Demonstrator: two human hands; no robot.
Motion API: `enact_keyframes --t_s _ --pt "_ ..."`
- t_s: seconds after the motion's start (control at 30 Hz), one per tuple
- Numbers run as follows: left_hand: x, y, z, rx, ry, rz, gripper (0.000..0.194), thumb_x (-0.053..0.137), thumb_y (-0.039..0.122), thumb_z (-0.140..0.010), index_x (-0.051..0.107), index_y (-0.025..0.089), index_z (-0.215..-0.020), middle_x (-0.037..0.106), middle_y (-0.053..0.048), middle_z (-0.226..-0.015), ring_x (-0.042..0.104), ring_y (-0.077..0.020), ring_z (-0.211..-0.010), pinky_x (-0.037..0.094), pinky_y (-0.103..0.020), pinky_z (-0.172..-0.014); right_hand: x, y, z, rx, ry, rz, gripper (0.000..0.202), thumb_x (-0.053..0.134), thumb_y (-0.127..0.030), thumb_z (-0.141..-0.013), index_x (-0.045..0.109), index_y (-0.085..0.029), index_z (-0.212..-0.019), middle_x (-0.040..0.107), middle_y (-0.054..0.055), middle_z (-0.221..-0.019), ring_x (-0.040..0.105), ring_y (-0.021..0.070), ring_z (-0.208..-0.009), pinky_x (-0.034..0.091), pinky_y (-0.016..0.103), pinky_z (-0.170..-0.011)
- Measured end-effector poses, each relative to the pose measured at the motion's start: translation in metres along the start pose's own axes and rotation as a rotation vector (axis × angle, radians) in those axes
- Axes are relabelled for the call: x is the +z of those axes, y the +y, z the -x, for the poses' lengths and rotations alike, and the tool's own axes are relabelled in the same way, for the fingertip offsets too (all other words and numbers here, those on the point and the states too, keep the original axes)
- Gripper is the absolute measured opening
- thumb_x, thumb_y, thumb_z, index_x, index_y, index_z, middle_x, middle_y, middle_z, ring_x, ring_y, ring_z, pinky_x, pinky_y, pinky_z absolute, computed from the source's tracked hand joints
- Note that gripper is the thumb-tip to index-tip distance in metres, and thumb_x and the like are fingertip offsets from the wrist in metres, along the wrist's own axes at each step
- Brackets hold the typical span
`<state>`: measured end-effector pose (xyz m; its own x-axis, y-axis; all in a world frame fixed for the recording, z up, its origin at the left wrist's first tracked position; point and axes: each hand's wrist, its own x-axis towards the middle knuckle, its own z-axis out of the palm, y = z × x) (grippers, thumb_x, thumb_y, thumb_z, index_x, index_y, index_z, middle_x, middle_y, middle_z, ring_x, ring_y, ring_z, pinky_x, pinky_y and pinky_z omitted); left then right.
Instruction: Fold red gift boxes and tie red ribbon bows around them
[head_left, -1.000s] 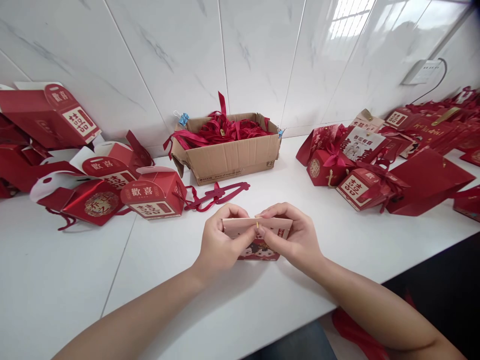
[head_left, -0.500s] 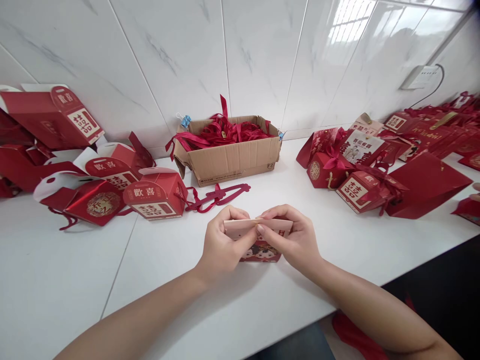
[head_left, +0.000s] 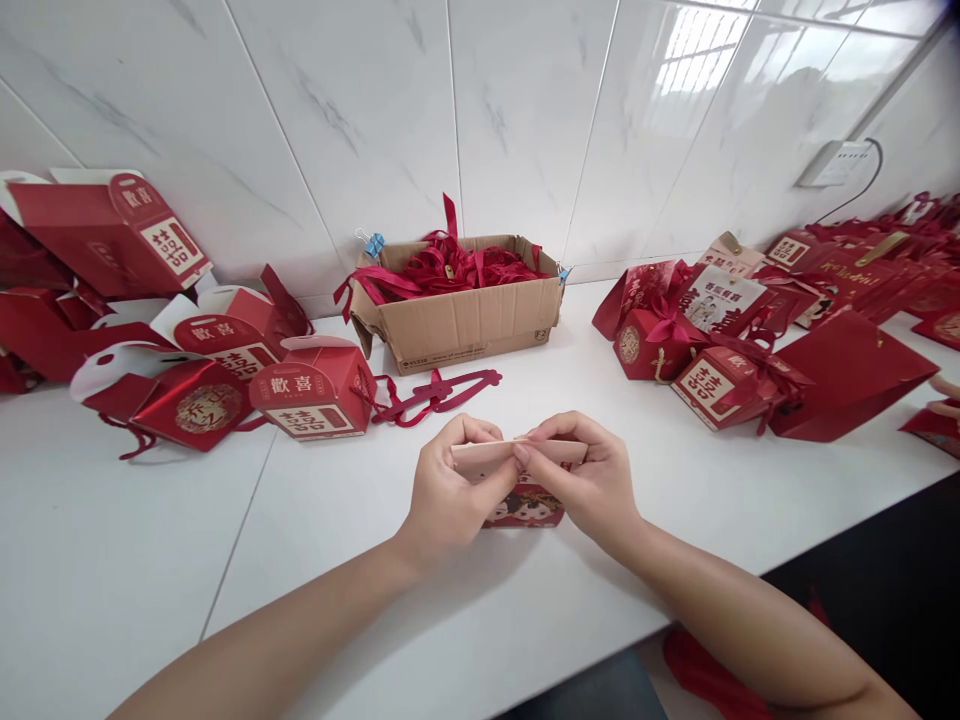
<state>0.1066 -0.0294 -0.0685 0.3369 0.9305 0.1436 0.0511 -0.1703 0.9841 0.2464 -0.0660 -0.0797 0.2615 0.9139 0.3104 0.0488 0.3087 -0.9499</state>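
A small red and pale pink gift box point(head_left: 536, 508) with printed cartoon figures stands upright on the white table in front of me. My left hand point(head_left: 459, 488) pinches its top edge from the left, and my right hand point(head_left: 589, 475) pinches it from the right. Both thumbs meet at the middle of the near side, while the other fingers curl behind the top edge. What lies right under the thumbs is hidden. Beyond my hands, a loose dark red ribbon point(head_left: 439, 397) lies on the table.
A cardboard box point(head_left: 472, 335) full of red ribbons stands against the tiled wall. Folded red boxes point(head_left: 315, 395) gather on the left. On the right are ribbon-tied boxes point(head_left: 656, 340) and a larger pile point(head_left: 862, 270). Another person's hand point(head_left: 946, 395) shows at the right edge.
Both hands keep their pinch on the gift box, with only slight finger movement. The view has shifted a little. At the right edge, the other person's hand has moved slightly into view.
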Motion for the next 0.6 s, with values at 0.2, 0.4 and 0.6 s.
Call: enact_keyframes --t_s 0.2,0.4,0.6 --pt "-0.010 -0.002 -0.001 0.105 -0.101 -0.045 0.021 0.066 0.027 -0.076 0.046 0.021 -0.079 0.052 0.004 -0.067 0.048 -0.0090 -0.052 0.037 -0.022 -0.045 -0.013 0.001 -0.005 -0.063 -0.189 -0.008 0.009 0.069 -0.021 -0.078 0.063 -0.023 -0.084 0.070 0.001 -0.081 0.065 0.0141 -0.073 0.054 0.025 -0.064" --pt "-0.017 0.001 -0.005 0.358 -0.065 -0.250 0.005 0.061 0.020 -0.078 0.062 0.019 -0.083 0.065 -0.002 -0.079 0.060 -0.0147 -0.068 0.045 -0.029 -0.060 -0.017 0.004 -0.006 -0.159 -0.270 0.007 0.016 0.067 -0.016 -0.078 0.060 -0.024 -0.090 0.069 0.001 -0.080 0.067 0.0152 -0.077 0.054 0.027 -0.066" --pt "-0.014 -0.002 -0.009 0.500 0.006 -0.277 0.008 0.064 0.015 -0.078 0.065 0.020 -0.072 0.068 0.001 -0.068 0.061 -0.0139 -0.066 0.047 -0.032 -0.069 -0.013 0.002 -0.005 -0.107 -0.160 0.100 0.025 0.072 -0.018 -0.073 0.064 -0.022 -0.096 0.072 0.002 -0.082 0.068 0.0162 -0.075 0.056 0.028 -0.068"
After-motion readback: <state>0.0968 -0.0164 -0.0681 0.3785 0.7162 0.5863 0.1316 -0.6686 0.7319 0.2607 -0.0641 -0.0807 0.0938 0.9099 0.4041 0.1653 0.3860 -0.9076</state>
